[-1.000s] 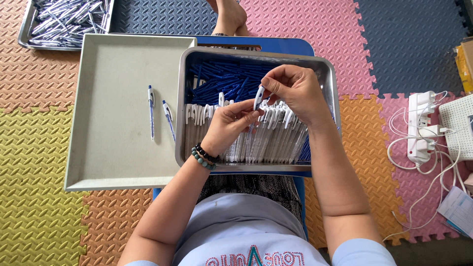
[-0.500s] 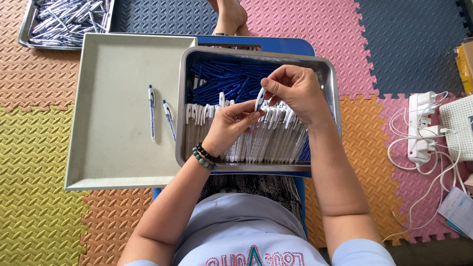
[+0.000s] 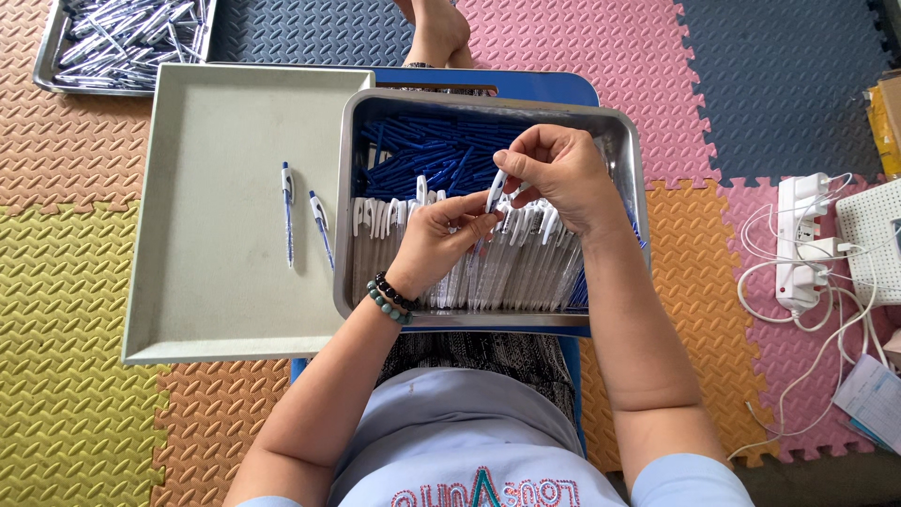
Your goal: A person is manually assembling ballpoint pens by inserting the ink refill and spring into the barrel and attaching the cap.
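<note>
My left hand (image 3: 439, 237) and my right hand (image 3: 556, 174) meet over a metal tray (image 3: 631, 150) on my lap. Together they pinch one clear pen (image 3: 495, 192) with a blue refill, the left at its lower end, the right at its top. Under them the tray holds a row of clear pen barrels with white clips (image 3: 526, 268) in front and a heap of blue refills (image 3: 422, 155) at the back. A beaded bracelet (image 3: 388, 298) circles my left wrist.
A shallow grey tray (image 3: 202, 310) to the left holds two finished pens (image 3: 302, 221). Another metal tray of pens (image 3: 122, 42) lies on the foam floor mats at top left. A power strip with white cables (image 3: 802, 249) sits on the right. A person's bare foot (image 3: 439, 33) is ahead.
Both hands stay over the metal tray with only small finger movements on the pen; nothing else has moved.
</note>
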